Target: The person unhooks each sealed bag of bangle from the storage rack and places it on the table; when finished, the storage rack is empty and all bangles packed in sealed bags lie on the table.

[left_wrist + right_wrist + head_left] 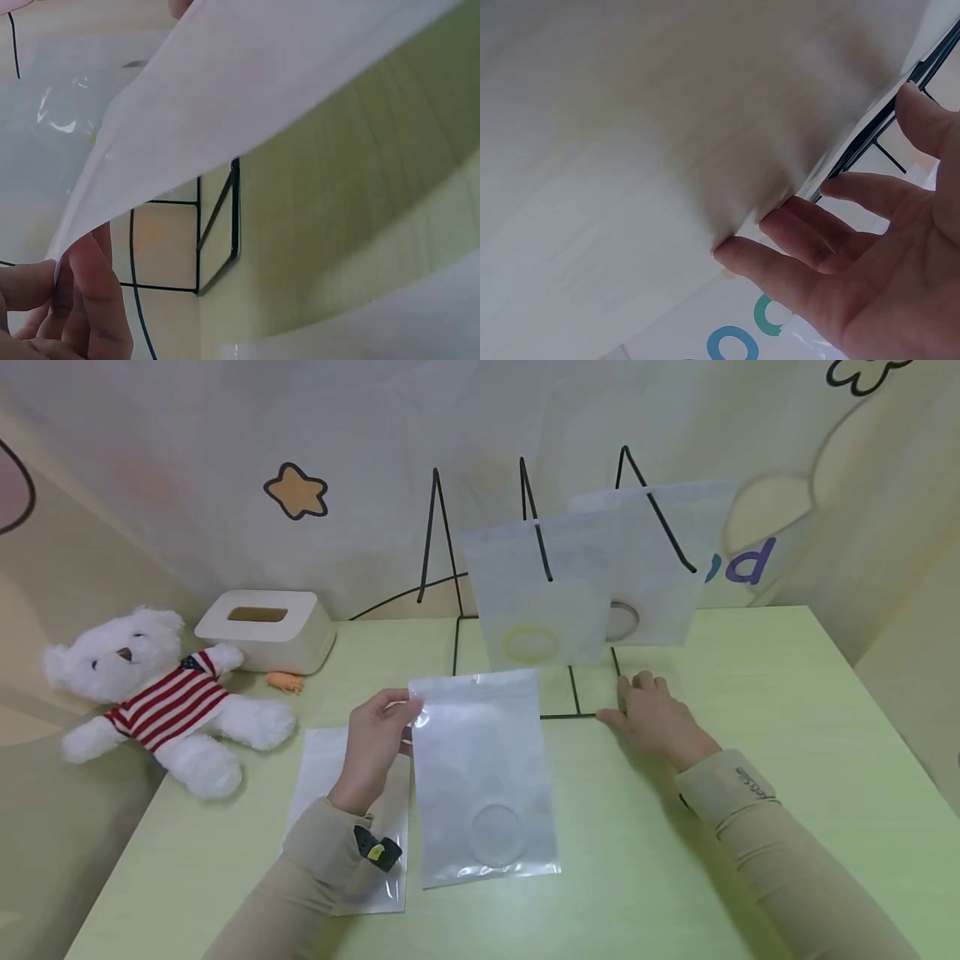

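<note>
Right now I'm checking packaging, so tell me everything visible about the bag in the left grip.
The bag is a flat, rectangular, whitish pouch, glossy and plastic-looking, with a band along its top, what seems a small hole near the top edge and a faint circle low down. In the head view, the left grip pinches it near its upper left corner. It is held in front of the black wire rack; whether its lower edge touches the table, I cannot tell.

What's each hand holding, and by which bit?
The left hand pinches a bag near its top left corner. The right hand rests at the rack's base, with no clear grip.
</note>
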Available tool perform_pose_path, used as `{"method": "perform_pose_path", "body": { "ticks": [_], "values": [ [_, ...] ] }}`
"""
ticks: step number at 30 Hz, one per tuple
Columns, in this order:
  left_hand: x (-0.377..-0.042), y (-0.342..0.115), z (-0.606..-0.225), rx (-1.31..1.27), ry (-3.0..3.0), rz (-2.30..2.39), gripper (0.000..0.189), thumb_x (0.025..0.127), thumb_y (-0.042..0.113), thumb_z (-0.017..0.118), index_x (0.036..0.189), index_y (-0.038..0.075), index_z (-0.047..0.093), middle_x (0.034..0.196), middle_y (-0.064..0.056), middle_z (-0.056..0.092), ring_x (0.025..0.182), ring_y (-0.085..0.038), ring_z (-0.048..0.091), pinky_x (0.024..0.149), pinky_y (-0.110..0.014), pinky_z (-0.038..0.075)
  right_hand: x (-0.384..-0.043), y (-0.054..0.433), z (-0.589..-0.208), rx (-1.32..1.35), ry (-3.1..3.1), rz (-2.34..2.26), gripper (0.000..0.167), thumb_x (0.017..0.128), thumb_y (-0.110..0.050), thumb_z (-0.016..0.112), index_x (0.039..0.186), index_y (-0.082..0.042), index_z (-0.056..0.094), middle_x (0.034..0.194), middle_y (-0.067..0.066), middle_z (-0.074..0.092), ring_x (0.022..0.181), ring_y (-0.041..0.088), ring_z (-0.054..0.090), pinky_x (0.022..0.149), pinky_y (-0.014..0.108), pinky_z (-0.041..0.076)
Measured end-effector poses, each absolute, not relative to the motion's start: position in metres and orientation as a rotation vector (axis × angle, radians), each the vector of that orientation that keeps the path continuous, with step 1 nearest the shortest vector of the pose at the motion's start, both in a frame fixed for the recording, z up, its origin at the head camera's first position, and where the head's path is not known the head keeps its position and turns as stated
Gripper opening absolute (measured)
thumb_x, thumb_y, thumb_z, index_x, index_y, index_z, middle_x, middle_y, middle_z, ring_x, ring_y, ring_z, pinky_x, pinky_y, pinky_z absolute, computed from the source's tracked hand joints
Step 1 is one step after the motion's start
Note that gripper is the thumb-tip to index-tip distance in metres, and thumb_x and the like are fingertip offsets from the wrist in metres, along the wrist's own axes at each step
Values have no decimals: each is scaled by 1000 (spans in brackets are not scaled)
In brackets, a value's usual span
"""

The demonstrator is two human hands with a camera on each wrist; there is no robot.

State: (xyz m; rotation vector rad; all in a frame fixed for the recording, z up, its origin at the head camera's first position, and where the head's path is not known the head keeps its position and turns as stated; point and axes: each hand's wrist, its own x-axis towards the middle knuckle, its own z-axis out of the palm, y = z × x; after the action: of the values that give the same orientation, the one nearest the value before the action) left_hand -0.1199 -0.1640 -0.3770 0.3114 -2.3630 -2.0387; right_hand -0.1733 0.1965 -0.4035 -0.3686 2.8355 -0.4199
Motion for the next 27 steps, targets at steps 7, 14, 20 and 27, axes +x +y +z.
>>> {"method": "perform_pose_path", "body": {
  "ticks": [7,14,20,27],
  "values": [
    [-124,-176,-391,419,-2496,-2005,25,97,22,60,115,7,66,88,-9,68,60,-18,61,54,-31,55,-170,195,-402,-359,2838,-402,73,102,-41,45,147,13,23,139,38,28,126,53,29,87,67,43],
    [-124,-180,-402,508,-2607,-1942,26,97,20,58,117,6,65,86,-9,65,60,-18,59,55,-30,53,-171,194,-404,-339,2830,-431,73,102,-41,45,148,12,23,141,35,27,127,50,28,88,67,42],
    [-125,-181,-410,538,-2661,-1910,26,96,20,59,116,5,65,88,-10,65,59,-18,60,55,-28,52,-172,195,-404,-342,2834,-440,73,102,-41,45,148,12,23,141,34,27,127,50,27,87,67,43],
    [-124,-183,-410,452,-2722,-1814,28,94,15,61,117,0,65,87,-14,67,57,-19,62,53,-31,55,-171,196,-404,-352,2839,-439,74,102,-41,45,148,11,22,141,33,27,128,49,27,90,66,42]
  ]
}}
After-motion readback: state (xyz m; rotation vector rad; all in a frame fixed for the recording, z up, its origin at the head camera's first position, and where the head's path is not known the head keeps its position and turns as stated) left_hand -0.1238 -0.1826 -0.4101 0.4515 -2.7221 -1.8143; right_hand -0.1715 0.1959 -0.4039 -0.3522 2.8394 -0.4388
